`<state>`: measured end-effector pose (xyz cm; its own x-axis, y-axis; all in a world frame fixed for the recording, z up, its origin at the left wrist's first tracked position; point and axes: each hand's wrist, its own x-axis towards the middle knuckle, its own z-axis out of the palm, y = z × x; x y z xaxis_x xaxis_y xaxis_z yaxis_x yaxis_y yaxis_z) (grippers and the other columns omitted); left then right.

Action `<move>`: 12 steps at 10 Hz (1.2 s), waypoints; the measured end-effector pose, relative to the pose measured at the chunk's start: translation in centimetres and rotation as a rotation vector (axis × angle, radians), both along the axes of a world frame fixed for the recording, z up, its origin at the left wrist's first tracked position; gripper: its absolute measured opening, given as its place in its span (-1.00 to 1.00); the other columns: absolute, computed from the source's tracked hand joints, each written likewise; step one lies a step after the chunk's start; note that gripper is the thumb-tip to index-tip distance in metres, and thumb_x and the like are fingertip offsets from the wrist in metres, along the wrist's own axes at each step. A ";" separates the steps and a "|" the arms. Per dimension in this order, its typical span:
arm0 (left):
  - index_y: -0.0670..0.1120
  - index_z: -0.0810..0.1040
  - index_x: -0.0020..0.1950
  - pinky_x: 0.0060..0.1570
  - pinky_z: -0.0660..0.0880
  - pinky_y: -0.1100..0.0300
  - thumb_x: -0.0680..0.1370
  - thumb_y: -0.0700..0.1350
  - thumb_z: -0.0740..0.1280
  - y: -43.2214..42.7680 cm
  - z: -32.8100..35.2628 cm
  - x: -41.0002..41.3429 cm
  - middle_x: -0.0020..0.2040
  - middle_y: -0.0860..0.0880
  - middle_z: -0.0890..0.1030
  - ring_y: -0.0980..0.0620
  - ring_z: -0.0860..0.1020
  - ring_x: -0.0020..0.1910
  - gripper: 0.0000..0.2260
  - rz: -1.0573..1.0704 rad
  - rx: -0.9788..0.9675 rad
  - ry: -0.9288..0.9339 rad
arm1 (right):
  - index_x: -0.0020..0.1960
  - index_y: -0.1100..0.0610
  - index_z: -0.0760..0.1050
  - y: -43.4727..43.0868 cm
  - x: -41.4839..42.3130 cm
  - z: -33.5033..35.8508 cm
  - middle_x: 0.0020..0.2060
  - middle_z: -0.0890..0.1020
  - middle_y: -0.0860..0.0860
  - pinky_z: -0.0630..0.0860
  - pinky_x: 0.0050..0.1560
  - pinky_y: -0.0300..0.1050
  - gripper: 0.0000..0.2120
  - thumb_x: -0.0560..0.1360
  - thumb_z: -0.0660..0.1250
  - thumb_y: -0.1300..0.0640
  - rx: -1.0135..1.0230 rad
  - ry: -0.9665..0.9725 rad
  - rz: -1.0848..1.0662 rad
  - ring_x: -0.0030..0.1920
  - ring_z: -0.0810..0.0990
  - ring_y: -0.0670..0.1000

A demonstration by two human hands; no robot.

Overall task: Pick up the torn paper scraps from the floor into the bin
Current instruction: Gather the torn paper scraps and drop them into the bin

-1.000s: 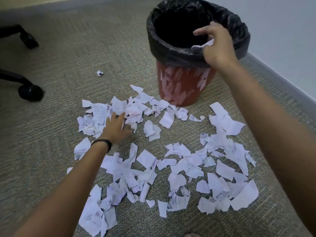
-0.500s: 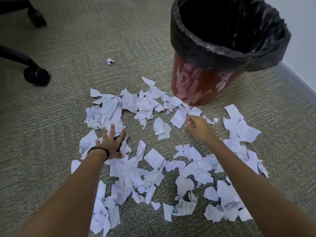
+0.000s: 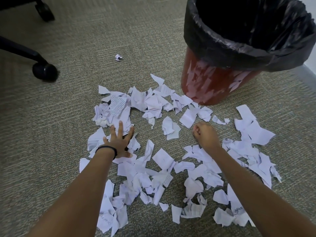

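Still plenty of scraps on the floor by the bin

Down on the carpeted floor [image 3: 71, 120], the torn paper scraps [image 3: 153, 168] lie spread in a wide white patch in front of the bin [image 3: 215, 86], the nearest pieces touching its base and the rest reaching back toward the person. The bin is red, stands upright, and is lined with a black bag [image 3: 222, 52] folded over its rim. One small crumpled scrap [image 3: 118, 57] sits alone on the carpet to the left of the bin, well apart from the main patch.

Both hands are low over the patch, left of and nearer than the bin. The left hand [image 3: 119, 141], with a dark band [image 3: 106, 149] on its wrist, lies flat with fingers straight and spread, pressing on scraps at the left edge of the heap. The right hand [image 3: 205, 134], closer to the bin, has its fingers curled under into a loose fist just above the carpet; whether a scrap is caught inside it cannot be told.

Far to the left of the bin, a black chair leg with a caster [image 3: 44, 72] rests on the carpet
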<state>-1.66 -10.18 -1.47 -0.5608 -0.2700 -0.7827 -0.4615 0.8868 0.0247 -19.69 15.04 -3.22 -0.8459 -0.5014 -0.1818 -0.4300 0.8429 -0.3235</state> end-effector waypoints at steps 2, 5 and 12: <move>0.12 -0.40 0.48 0.39 0.01 -0.35 0.51 0.11 0.34 0.0 0.1 0.0 0.43 -0.15 -0.52 -0.30 -0.40 0.44 -0.08 0.004 0.013 0.004 | -0.13 0.27 0.51 -1.0 -0.8 0.4 -0.22 0.59 0.17 0.47 -0.22 -0.07 -0.81 0.53 0.14 0.28 -0.236 -0.120 -0.153 -0.26 0.52 0.08; 0.13 -0.40 0.47 0.38 0.00 -0.35 0.49 0.12 0.35 -0.1 0.1 0.0 0.43 -0.14 -0.52 -0.29 -0.40 0.44 -0.07 0.010 0.018 0.019 | -0.09 0.30 0.55 -2.3 -2.0 1.5 -0.39 0.44 -0.08 0.37 -0.37 -0.55 -0.88 0.51 0.23 0.34 -0.482 -0.150 -0.359 -0.36 0.39 -0.13; 0.12 -0.38 0.48 0.37 0.00 -0.37 0.48 0.13 0.36 -0.1 -0.1 -0.1 0.44 -0.14 -0.51 -0.31 -0.40 0.44 -0.06 0.008 0.011 0.030 | 0.32 0.16 0.42 -4.0 -2.7 0.7 0.24 0.38 0.17 0.41 0.13 -0.07 -0.58 0.48 0.28 0.35 -0.083 -0.123 0.028 0.20 0.44 0.18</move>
<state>-1.73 -10.27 -1.58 -0.5821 -0.2664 -0.7682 -0.4678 0.8825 0.0484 -22.42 11.02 -2.49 -0.8054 -0.5418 -0.2402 -0.4056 0.7994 -0.4432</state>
